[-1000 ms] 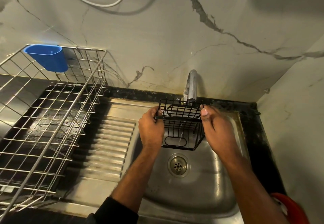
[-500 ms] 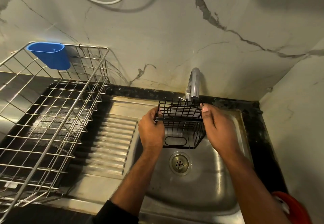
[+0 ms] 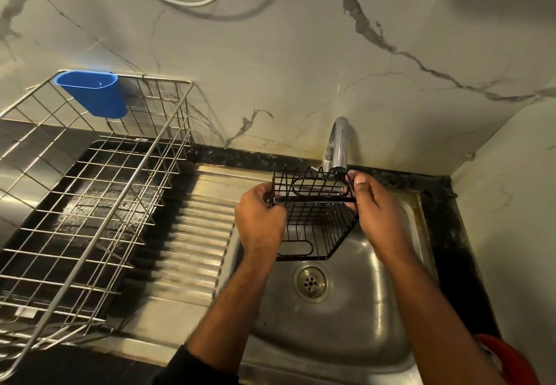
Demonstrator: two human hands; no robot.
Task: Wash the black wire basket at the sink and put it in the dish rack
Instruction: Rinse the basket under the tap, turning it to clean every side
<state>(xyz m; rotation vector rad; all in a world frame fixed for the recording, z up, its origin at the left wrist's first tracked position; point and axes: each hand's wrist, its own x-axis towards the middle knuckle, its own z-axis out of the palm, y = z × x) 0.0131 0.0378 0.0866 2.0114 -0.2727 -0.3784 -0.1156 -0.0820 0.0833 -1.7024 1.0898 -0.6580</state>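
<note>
The black wire basket (image 3: 316,216) hangs over the steel sink (image 3: 346,324), tipped with its open top toward me, right under the spout of the chrome tap (image 3: 338,147). My left hand (image 3: 260,222) grips its left rim and my right hand (image 3: 379,216) grips its right rim. I cannot make out a water stream. The metal wire dish rack (image 3: 90,204) stands at the left on the counter and holds no dishes.
A blue plastic cup holder (image 3: 93,92) hangs on the rack's back rim. A ribbed steel drainboard (image 3: 192,243) lies between rack and sink. The drain (image 3: 311,282) sits below the basket. A red object (image 3: 508,357) shows at the bottom right. A marble wall rises behind.
The basket and both hands stay under the tap in nearly the same pose; the basket has tilted slightly and the view has shifted a little.
</note>
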